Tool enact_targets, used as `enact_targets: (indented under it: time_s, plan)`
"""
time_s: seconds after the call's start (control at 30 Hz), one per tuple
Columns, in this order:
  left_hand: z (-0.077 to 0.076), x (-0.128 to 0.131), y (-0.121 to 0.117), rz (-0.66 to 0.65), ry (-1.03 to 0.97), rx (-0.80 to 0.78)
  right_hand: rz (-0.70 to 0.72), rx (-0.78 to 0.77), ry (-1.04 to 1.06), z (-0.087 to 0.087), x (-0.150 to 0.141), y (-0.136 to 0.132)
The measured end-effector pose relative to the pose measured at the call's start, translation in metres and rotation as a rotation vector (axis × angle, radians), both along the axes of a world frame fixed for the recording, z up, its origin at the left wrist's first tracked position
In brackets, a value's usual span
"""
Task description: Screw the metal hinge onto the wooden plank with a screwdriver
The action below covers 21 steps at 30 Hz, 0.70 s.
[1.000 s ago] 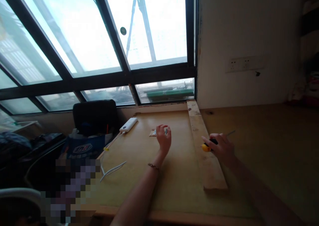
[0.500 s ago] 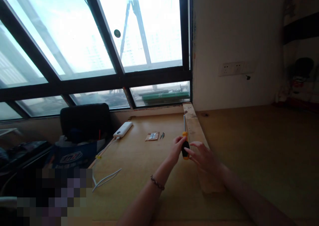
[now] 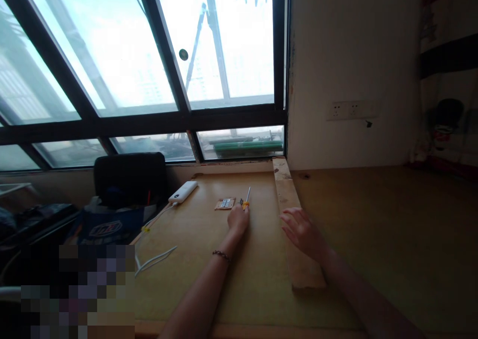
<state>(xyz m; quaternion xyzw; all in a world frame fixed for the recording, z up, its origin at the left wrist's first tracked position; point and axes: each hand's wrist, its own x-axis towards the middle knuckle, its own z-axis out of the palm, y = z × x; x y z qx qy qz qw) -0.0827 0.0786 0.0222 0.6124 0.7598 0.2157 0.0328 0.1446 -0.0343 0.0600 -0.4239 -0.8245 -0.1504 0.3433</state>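
My left hand [image 3: 238, 219] is closed around the handle of a screwdriver [image 3: 245, 204]. Its yellow collar and thin metal shaft stick out beyond my fingers, while most of the handle is hidden. Just left of it lies a small brown piece [image 3: 225, 203] with pale metal plates on it that look like hinges. Several screws [image 3: 241, 200] lie between that piece and the screwdriver, partly covered. My right hand [image 3: 300, 230] is open over a long wooden board [image 3: 293, 192], fingers spread, holding nothing.
A white power bank [image 3: 182, 192] with a white cable [image 3: 159, 261] lies along the left side of the wooden table [image 3: 257, 289]. A black chair [image 3: 129, 177] and a blue bag [image 3: 108, 227] stand beyond that edge. A wall socket [image 3: 351, 110] is at the right.
My left hand has moved left with the screwdriver, down near the screws. My right hand has come away from the screwdriver handle and stays over the board.
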Motion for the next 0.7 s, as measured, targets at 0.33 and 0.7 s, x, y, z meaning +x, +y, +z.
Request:
enact_targets:
  time_s: [0.33,0.7]
  plan:
    - [0.006,-0.003,0.006,0.006,-0.024,-0.081,-0.044,-0.071,0.069,-0.004,0.004,0.008]
    - [0.021,0.009,-0.017,-0.024,0.104,0.293,-0.42,-0.398,0.942,-0.053,0.015,0.048]
